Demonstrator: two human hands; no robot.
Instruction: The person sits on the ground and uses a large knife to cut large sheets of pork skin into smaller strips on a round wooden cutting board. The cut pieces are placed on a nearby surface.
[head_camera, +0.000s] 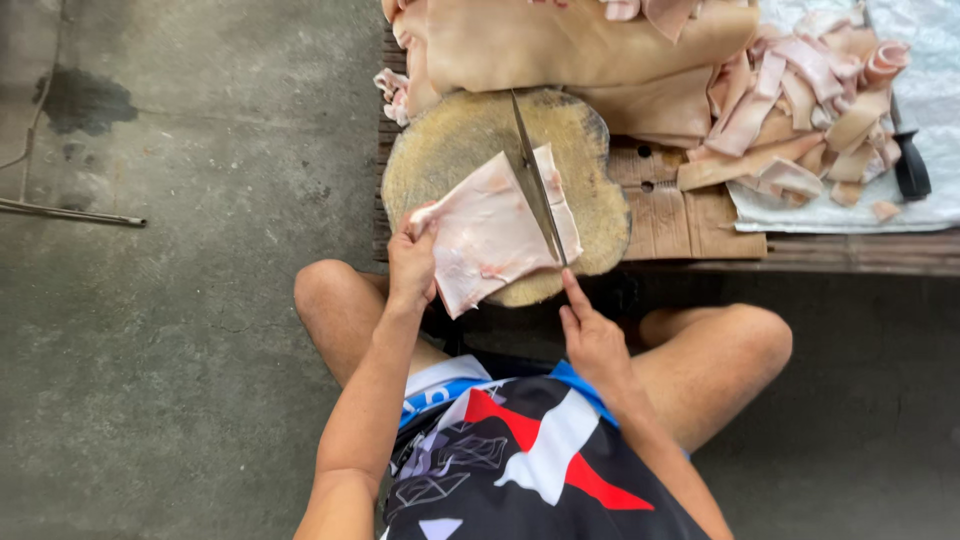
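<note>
Right hand (592, 338) closed on handle of long thin steel knife (537, 185), forefinger along spine. Blade lies across pale pink flat pork-skin slab (490, 232) on round worn wooden chopping block (450, 140). Left hand (412, 262) pinches slab's left corner, at block's near-left edge. Risk – greasy slab slips, blade skids toward left fingers; slab overhangs block's near edge, could drop.
</note>
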